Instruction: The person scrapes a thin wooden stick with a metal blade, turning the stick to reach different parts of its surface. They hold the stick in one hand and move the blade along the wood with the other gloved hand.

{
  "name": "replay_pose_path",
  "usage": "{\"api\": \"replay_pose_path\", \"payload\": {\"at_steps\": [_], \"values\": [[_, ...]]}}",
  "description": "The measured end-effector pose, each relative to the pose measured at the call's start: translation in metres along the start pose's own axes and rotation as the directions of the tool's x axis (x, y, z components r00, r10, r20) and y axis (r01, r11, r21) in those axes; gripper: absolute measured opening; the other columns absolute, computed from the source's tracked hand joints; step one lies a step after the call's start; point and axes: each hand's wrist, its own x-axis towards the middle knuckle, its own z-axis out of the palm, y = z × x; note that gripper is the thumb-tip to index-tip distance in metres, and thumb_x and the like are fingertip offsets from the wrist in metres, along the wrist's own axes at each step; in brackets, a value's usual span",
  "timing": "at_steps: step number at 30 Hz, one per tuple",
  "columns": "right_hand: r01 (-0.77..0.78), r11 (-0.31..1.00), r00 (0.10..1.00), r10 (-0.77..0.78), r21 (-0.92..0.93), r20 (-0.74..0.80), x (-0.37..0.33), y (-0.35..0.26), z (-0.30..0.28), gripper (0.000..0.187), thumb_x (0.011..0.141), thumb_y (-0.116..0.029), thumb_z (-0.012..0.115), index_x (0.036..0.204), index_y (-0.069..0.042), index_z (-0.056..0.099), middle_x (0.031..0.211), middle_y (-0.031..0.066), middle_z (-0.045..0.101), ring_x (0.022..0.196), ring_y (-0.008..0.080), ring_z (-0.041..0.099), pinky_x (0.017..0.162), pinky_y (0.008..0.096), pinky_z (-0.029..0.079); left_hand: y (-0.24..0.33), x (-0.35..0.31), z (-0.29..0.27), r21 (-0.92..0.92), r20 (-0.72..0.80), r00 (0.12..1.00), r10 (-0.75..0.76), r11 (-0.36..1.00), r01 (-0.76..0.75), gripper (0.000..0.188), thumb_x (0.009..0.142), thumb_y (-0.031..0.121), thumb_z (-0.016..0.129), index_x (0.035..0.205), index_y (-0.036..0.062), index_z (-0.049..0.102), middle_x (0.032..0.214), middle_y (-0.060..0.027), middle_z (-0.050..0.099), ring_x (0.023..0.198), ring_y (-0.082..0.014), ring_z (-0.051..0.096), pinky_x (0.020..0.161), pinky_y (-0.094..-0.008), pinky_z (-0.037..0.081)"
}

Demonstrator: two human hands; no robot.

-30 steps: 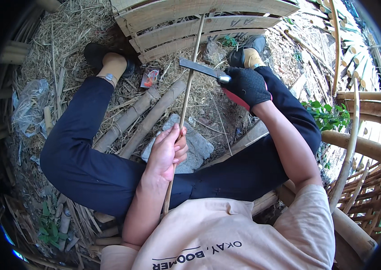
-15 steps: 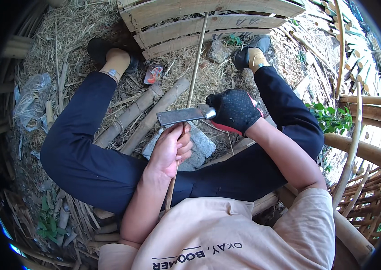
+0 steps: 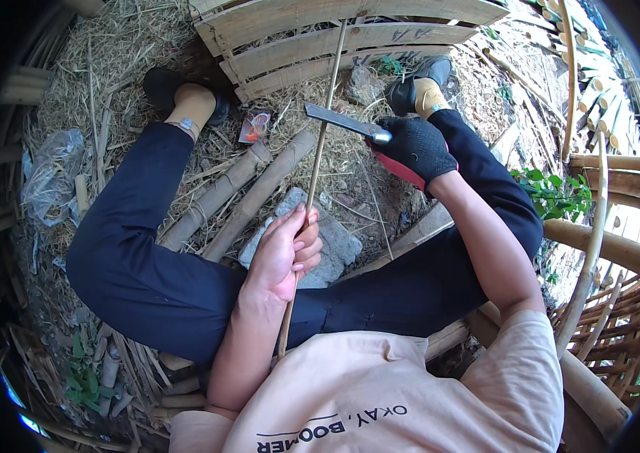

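Note:
My bare left hand (image 3: 287,249) is closed around a long thin bamboo strip (image 3: 323,143). The strip runs from my shirt away from me, and its far end overlaps the wooden crate. In a black and red glove, my right hand (image 3: 416,149) grips a broad-bladed knife (image 3: 342,124). The flat blade crosses the strip well beyond my left hand, and its edge seems to rest against it. The knife's handle is mostly hidden in the glove. Beneath my left hand lies a grey stone block (image 3: 327,245).
A slatted wooden crate (image 3: 350,34) stands at the far side between my feet. Two bamboo poles (image 3: 259,192) lie on the straw-strewn ground. Left is a clear plastic bag (image 3: 53,174); right are a leafy plant (image 3: 554,195), thick bamboo poles (image 3: 607,253) and a woven basket (image 3: 626,332).
My right hand has moved the knife away from me along the strip, from just above my left hand. The blade has tilted. My left hand holds its place.

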Motion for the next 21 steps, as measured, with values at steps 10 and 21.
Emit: {"api": "replay_pose_path", "payload": {"at_steps": [10,21], "values": [[0.227,0.966,0.948,-0.248,0.122,0.199,-0.038,-0.044,0.002,0.024,0.078,-0.033,0.071,0.090,-0.012,0.070,0.077,0.0175,0.068,0.076,0.0389,0.067,0.068,0.0465,0.053,-0.004,0.001,0.000,0.108,-0.076,0.996,0.050,0.993,-0.042,0.026,0.109,0.027,0.038,0.092,0.0111,0.049,0.057,0.0090,0.029,0.042,-0.0014,0.023,0.038,-0.0196,0.021],[0.114,0.992,0.988,-0.118,0.045,0.095,-0.019,-0.032,0.006,0.021,0.080,-0.031,0.069,0.089,-0.013,0.071,0.077,0.0170,0.069,0.075,0.0379,0.068,0.069,0.0475,0.053,-0.005,0.000,0.001,0.137,-0.073,0.994,0.077,0.988,-0.067,0.028,0.109,0.029,0.037,0.092,0.0108,0.049,0.057,0.0087,0.029,0.043,-0.0017,0.022,0.039,-0.0199,0.021]]}}
